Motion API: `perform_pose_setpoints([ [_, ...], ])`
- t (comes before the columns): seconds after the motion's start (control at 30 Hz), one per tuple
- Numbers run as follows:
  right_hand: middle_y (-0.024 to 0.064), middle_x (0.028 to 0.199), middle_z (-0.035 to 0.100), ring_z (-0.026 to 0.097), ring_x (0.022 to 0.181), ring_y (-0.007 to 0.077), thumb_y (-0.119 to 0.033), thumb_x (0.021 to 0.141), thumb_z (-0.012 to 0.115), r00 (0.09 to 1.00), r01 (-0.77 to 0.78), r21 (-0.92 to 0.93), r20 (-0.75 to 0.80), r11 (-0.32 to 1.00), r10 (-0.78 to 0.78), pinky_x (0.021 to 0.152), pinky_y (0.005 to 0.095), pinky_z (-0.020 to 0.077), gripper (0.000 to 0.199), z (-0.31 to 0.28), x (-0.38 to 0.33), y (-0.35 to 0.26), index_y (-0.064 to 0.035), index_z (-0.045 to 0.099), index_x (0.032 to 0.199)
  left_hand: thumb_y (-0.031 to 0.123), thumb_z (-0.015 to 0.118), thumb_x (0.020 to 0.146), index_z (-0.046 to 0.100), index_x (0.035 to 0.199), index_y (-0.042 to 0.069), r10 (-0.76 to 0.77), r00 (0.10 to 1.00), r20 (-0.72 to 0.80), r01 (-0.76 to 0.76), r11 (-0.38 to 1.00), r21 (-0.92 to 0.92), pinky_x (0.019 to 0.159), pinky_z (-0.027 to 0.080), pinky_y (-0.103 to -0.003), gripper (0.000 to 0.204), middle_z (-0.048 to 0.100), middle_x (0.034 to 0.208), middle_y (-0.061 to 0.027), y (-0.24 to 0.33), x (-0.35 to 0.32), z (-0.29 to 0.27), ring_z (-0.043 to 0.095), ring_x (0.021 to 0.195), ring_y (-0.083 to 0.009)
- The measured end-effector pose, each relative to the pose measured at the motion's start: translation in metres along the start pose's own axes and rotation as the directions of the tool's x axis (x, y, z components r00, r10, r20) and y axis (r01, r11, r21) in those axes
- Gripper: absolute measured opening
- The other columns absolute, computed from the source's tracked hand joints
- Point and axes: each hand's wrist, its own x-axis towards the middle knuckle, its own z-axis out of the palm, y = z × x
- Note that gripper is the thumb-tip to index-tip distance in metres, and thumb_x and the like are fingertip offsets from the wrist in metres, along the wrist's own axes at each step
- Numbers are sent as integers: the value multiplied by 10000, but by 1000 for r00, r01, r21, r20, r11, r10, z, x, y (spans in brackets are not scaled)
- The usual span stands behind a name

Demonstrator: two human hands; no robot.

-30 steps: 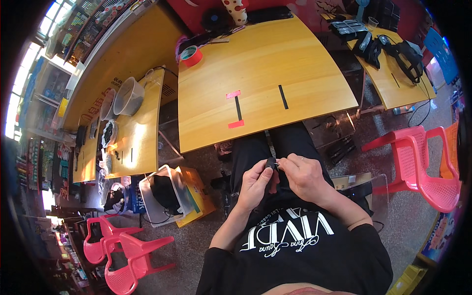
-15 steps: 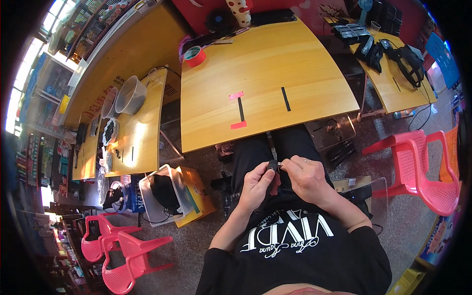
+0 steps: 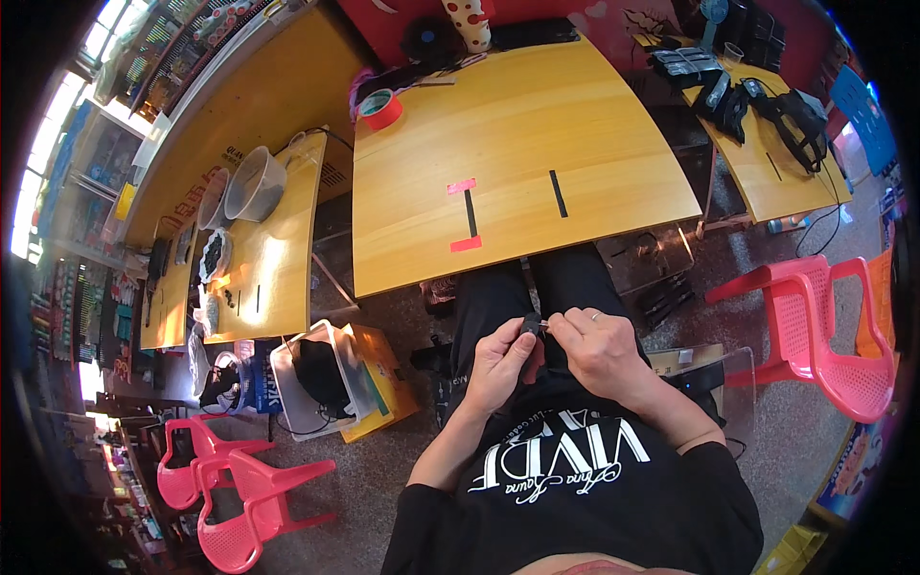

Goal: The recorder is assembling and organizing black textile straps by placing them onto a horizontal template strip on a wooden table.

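Observation:
Both my hands are close together over my lap, just short of the table's near edge. My left hand point(image 3: 498, 364) is closed, pinching a small dark piece point(image 3: 531, 326) between thumb and fingers. A dull reddish, flat part point(image 3: 534, 366) hangs below that piece; its kind is not clear. My right hand point(image 3: 599, 347) is closed too, its fingertips pinching a thin, shiny metal bit point(image 3: 543, 324) against the dark piece's right side. Most of that bit is covered by the fingers.
The wooden table point(image 3: 517, 115) ahead carries a red tape roll point(image 3: 380, 109) and black and pink tape strips point(image 3: 465, 244). A side table point(image 3: 278, 268) at left holds clear tubs point(image 3: 256, 187). Pink chairs point(image 3: 810, 326) stand right and lower left. An open bin point(image 3: 307, 383) sits at left.
My right hand has shifted very slightly, its fingers still at the dark piece. The left hand keeps its grip in nearly the same place.

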Motion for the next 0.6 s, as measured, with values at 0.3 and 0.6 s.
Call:
perform_pose_setpoints([
  [0.3,75,698,553,612,621,245,-49,668,624,955,182,148,208,972,-211,520,343,479,164,-9,4,18,-55,548,813,95,620,909,637,927,11,141,977,160,-205,820,535,480,448,-265,88,572,646,-50,23,2,-9,554,508,-134],
  [0.6,104,671,538,604,591,287,-86,697,615,927,232,116,273,966,-255,527,383,487,125,13,4,34,-38,538,784,-6,659,793,630,935,-15,338,921,195,-328,399,856,575,506,-346,146,634,737,-164,22,6,-10,650,682,-329],
])
